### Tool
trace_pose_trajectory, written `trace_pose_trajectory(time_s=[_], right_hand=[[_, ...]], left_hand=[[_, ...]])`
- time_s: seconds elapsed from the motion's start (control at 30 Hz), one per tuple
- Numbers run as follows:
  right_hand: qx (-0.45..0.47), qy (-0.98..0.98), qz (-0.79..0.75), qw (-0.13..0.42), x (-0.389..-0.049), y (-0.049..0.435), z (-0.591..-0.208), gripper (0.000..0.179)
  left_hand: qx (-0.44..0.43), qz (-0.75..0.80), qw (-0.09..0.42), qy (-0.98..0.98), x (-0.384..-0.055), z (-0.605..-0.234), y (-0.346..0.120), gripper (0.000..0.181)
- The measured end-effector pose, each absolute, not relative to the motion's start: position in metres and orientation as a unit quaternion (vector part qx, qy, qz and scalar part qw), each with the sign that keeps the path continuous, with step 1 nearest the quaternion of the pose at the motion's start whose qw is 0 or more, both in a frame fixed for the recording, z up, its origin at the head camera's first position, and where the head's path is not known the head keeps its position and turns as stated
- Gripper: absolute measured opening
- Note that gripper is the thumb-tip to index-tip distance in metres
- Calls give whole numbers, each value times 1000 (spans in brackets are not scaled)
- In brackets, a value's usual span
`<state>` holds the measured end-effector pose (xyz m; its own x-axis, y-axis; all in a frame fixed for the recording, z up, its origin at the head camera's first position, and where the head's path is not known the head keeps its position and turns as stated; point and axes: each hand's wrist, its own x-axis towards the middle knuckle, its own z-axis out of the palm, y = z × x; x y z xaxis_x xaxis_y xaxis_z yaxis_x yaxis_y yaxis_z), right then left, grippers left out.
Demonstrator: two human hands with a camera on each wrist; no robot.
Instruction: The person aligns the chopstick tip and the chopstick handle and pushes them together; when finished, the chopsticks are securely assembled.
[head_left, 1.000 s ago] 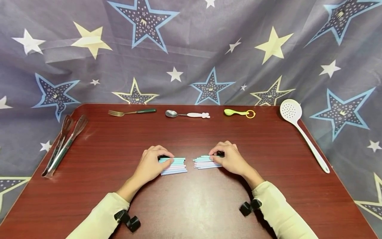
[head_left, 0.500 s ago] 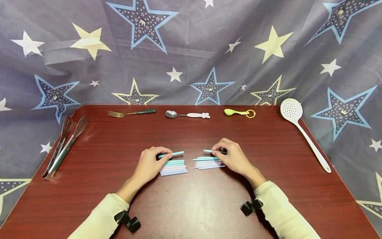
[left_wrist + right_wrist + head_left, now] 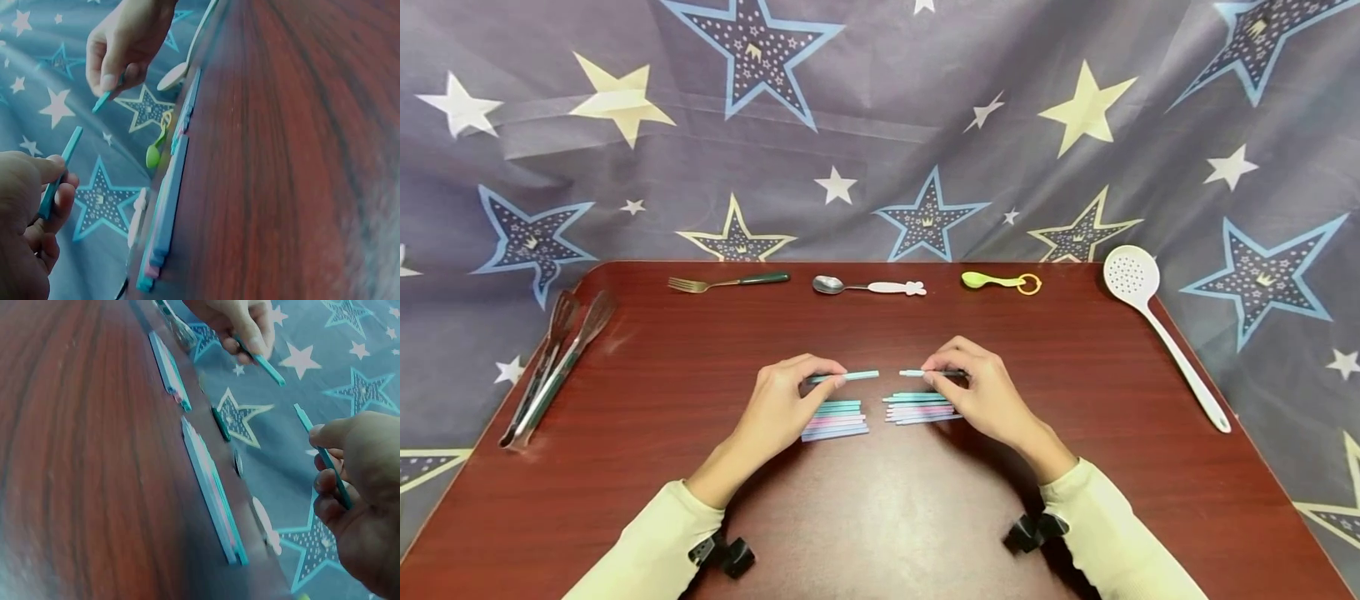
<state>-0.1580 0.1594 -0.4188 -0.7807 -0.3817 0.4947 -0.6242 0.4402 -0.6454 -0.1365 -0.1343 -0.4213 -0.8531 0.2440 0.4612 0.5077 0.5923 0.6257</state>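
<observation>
Teal in colour, one stick [image 3: 862, 375] is pinched between the thumb and fingers of the left hand [image 3: 778, 404]; a second stick [image 3: 912, 373], with a narrowed tip, is pinched likewise by the right hand [image 3: 981, 387]. Both sticks are raised above the wood-grained table [image 3: 880, 517], their ends facing each other across a gap. Lower in the head view, a left row [image 3: 835, 422] and a right row [image 3: 919, 409] of teal, pink and blue sticks lie on the table, apart from each other.
</observation>
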Motion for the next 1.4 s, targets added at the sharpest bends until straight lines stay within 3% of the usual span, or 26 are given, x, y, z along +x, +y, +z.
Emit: trace_pose_trajectory(time_s=[1.4], right_hand=[[334,-830,421,151,-140,138,-420,10]], left_hand=[[-280,-416,164,-850,-127,-428,-127,5]])
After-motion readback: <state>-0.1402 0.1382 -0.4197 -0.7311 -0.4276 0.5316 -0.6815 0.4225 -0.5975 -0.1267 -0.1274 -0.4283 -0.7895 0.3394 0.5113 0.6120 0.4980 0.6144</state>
